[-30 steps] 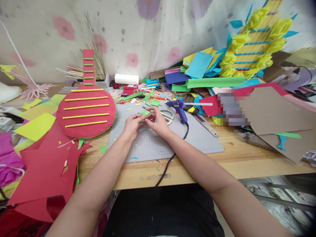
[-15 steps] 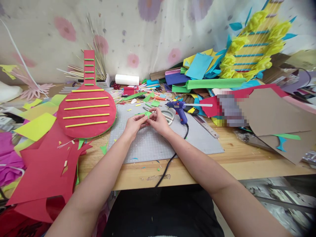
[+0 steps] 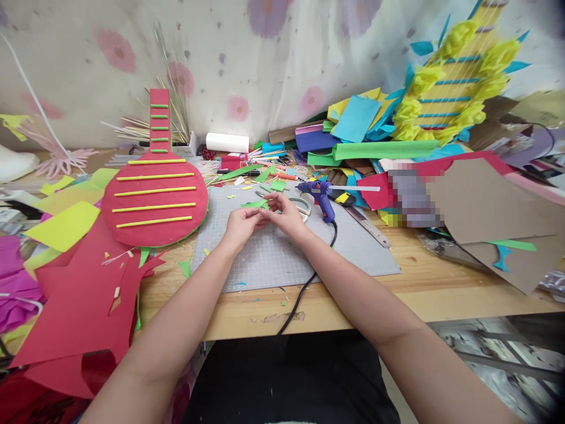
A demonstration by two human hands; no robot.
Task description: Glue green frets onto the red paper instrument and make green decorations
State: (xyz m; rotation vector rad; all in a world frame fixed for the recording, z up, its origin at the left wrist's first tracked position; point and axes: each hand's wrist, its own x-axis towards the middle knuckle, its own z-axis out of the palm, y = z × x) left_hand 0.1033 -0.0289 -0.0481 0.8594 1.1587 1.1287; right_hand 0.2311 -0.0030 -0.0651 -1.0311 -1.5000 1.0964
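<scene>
My left hand point(image 3: 239, 228) and my right hand point(image 3: 286, 217) meet above the grey cutting mat point(image 3: 260, 271), their fingertips pinched together. A small green paper piece point(image 3: 255, 204) shows just beyond the fingertips, and the fingers partly hide where it is gripped. Behind my right hand lie scissors point(image 3: 303, 206) with pale handles, partly covered by the hand. A blue glue gun point(image 3: 321, 197) rests right of it, with a white glue stick point(image 3: 364, 188) out of its back. At left stands a red guitar-shaped cutout point(image 3: 154, 200) with yellow and green strips.
Red paper sheets point(image 3: 83, 282) spread over the left side. A black cord point(image 3: 304, 291) crosses the mat to the table's front edge. A metal ruler point(image 3: 368, 227) lies on the right. Coloured sheets point(image 3: 355, 118), a yellow flowered guitar point(image 3: 457, 88) and brown cardboard point(image 3: 498, 200) crowd the back right.
My fingers have shifted slightly at the pinch, and more of the green paper now shows to the left behind them. A small yellow bit now shows on the mat beside my left wrist.
</scene>
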